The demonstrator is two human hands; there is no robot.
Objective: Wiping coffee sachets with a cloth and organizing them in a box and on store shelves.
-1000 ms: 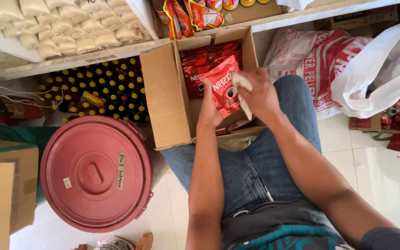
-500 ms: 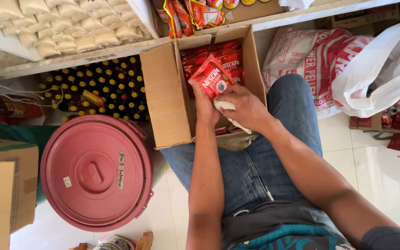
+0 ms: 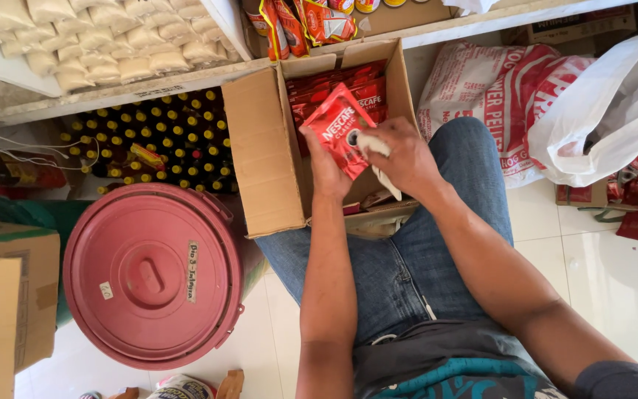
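- Since a moment ago, both hands have stayed low over the open cardboard box (image 3: 263, 148), the red sachet (image 3: 340, 129) kept just above the packets inside.
- Left hand (image 3: 324, 164): fingers closed on the sachet's lower edge.
- Right hand (image 3: 405, 157): fingers wrapped around a white cloth (image 3: 375, 148), pressed against the sachet's face.
- Beside the box stands a red lidded bucket (image 3: 153, 277); behind it, dark bottles (image 3: 156, 140) with yellow caps.

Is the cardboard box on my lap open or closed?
Open: the cardboard box has its flaps spread, showing red packets stacked inside.
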